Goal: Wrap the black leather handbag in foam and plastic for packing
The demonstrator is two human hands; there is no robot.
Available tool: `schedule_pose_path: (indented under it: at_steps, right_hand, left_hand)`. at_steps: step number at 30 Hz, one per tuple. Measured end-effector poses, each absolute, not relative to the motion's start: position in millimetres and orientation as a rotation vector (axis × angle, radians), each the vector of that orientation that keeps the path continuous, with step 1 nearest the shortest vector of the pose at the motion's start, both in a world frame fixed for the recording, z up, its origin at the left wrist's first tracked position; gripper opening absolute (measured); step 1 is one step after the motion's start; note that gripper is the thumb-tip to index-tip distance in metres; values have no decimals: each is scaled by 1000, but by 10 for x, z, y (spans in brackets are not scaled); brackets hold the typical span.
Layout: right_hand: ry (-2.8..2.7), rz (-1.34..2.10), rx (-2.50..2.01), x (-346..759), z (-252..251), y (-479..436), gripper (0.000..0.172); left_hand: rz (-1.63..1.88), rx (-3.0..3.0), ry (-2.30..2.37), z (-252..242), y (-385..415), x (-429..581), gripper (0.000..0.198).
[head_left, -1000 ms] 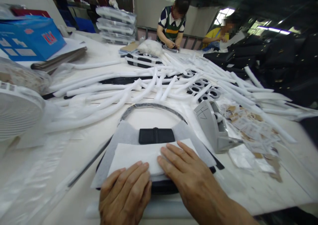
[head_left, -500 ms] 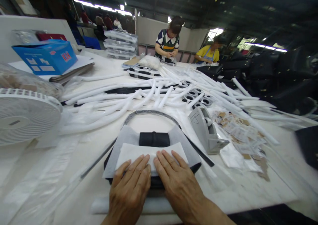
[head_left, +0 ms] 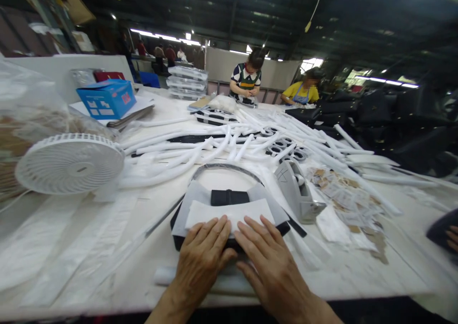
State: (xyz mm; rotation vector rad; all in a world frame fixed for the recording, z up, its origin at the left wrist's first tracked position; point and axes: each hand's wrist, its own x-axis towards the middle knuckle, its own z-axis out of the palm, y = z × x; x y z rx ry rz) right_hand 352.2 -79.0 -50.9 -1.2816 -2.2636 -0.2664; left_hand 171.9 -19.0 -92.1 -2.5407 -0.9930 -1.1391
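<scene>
A black handbag (head_left: pixel 178 242) lies in front of me with its wrapped handle arched away from me. Pale tissue paper (head_left: pixel 181 219) covers much of it, and a smaller white sheet (head_left: pixel 229 210) lies across the middle. Above that sheet a black flap tab (head_left: pixel 229 197) shows. My left hand (head_left: pixel 203 250) rests with fingers stretched on the sheet's near left edge. On the near right edge lies my right hand (head_left: pixel 266 257), also flat with fingers extended. Both thumbs show below the bag's near edge. Neither hand grips anything.
A grey tape dispenser (head_left: pixel 296 190) stands right of the bag, beside small packets (head_left: pixel 343 195). White foam tubes (head_left: pixel 179 147) spread behind. A white fan (head_left: pixel 71 164) and blue box (head_left: pixel 107 99) are left. Two people work across the table; another person's hand (head_left: pixel 453 238) shows at right.
The view has shifted, so the bag and fan appear further right. Both thumbs now show, spread from the fingers. Another person's hand has appeared at the right edge.
</scene>
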Motion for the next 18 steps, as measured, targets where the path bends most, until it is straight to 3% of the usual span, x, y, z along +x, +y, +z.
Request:
schedule_pose_path:
  at_steps: [4, 10, 18]
  right_hand:
    - [-2231, -177, -1136, 3509, -718, -1067, 18]
    - [-2297, -27, -1433, 3534, -1185, -1213, 44]
    - [-2209, 166, -1687, 3615, -940, -1509, 26]
  left_hand:
    - [-1138, -2558, -1009, -966, -199, 1717, 35]
    - [-1115, -2574, -1040, -987, -200, 1707, 32]
    - [-833, -2709, -1038, -842, -198, 1672, 36]
